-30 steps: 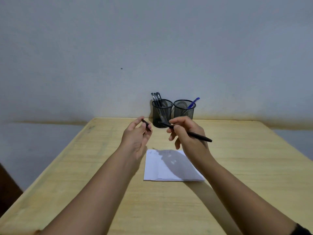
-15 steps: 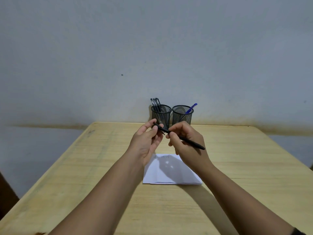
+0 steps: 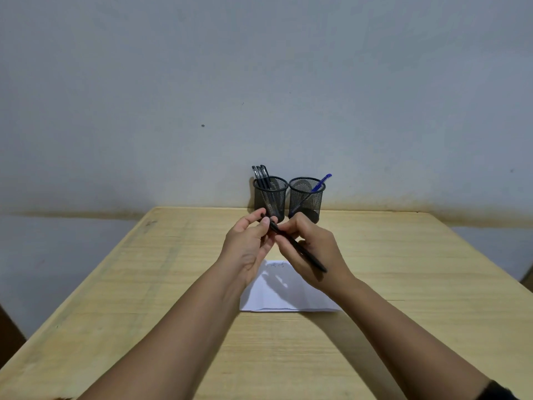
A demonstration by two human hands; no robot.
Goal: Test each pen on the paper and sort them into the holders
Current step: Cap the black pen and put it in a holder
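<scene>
Now the right hand [image 3: 310, 249] grips a slim black pen [image 3: 300, 249] above the white paper [image 3: 277, 295]; the left hand [image 3: 248, 246] pinches its cap end. Misaligned capping could slip, dropping it on the bench [image 3: 144, 284].

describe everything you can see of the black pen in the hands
The black pen is slim, dark and plastic-looking, tilted, its far end at the left hand and its near end sticking out past the right hand. Both hands grip it in the air above the paper. The cap join is hidden by fingers.
</scene>
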